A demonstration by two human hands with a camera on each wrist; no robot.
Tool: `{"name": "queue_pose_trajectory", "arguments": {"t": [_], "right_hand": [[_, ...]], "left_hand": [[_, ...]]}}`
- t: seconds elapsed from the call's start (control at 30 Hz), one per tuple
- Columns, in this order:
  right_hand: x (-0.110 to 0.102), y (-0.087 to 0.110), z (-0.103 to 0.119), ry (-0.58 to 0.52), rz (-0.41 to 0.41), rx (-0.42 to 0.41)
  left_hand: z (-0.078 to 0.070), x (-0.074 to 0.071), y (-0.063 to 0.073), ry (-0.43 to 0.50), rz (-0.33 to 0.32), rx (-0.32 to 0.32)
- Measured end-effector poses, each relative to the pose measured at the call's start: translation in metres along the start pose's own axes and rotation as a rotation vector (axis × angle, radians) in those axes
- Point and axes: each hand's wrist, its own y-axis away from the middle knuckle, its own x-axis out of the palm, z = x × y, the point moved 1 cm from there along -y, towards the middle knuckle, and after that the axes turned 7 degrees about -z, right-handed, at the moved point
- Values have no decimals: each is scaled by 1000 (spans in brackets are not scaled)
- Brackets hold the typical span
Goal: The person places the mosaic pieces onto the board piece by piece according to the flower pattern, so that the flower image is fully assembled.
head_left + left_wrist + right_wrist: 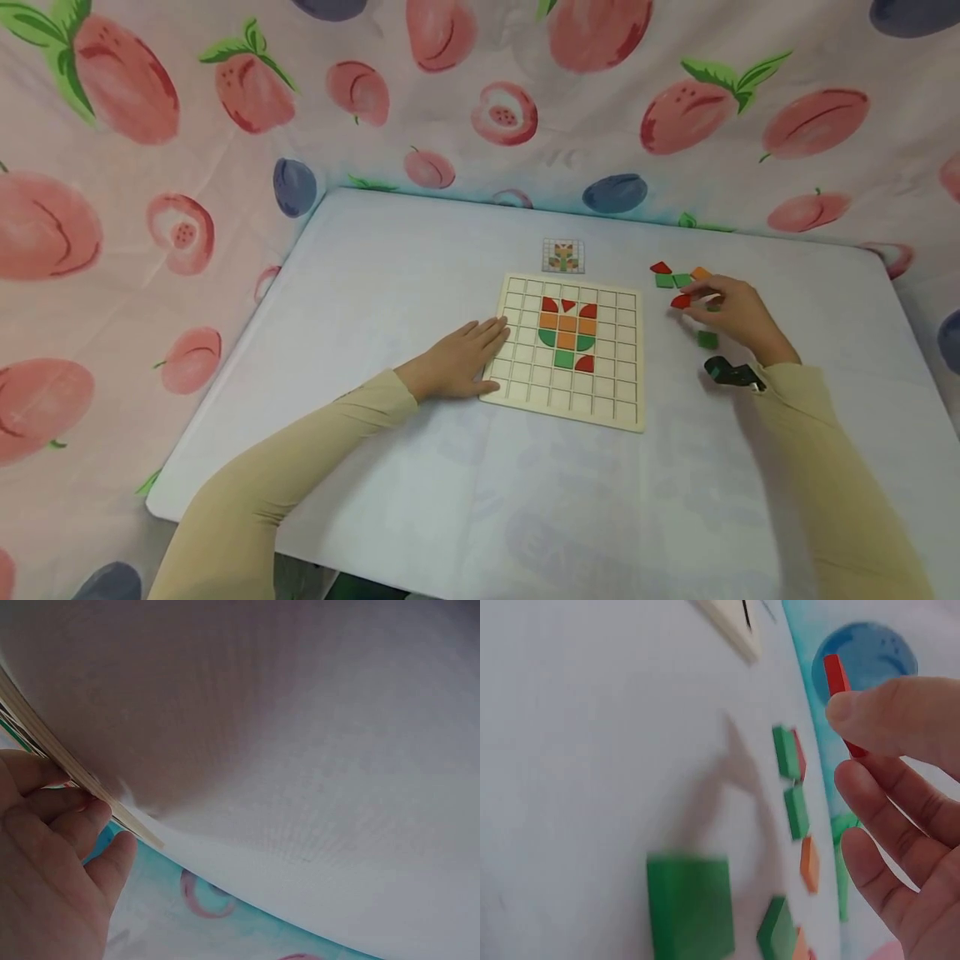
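A wooden grid board [525, 379] lies on the table with red, orange and green tiles set in its middle squares. My left hand [463, 360] rests flat at the board's left edge, fingers extended over the rim. Between thumb and fingertips, my right hand [738, 312] pinches a red tile [680, 302] with a curved side, held above the table to the right of the board. In the right wrist view the red tile [836, 675] shows edge-on. Around that hand lie loose tiles: a red triangle [661, 267], green squares [664, 282] and an orange piece [701, 272].
A small pattern card [563, 256] lies behind the board. The wrist camera [731, 372], black, is strapped below the right hand. A separate green square [707, 339] sits near the right wrist. The white table [360, 250] meets a fruit-printed cloth [435, 108] at its back edge.
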Motion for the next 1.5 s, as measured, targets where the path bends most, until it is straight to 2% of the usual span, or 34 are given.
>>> {"name": "queue_pose_trajectory", "arguments": {"t": [0.2, 0.77, 1.5], "right_hand": [[7, 1, 16, -41, -11, -72], [32, 11, 58, -38, 51, -158], [70, 22, 80, -96, 146, -201]], "left_hand": [[0, -1, 0, 0, -1, 1], [2, 3, -1, 2, -4, -7], [0, 0, -1, -1, 0, -2]]}}
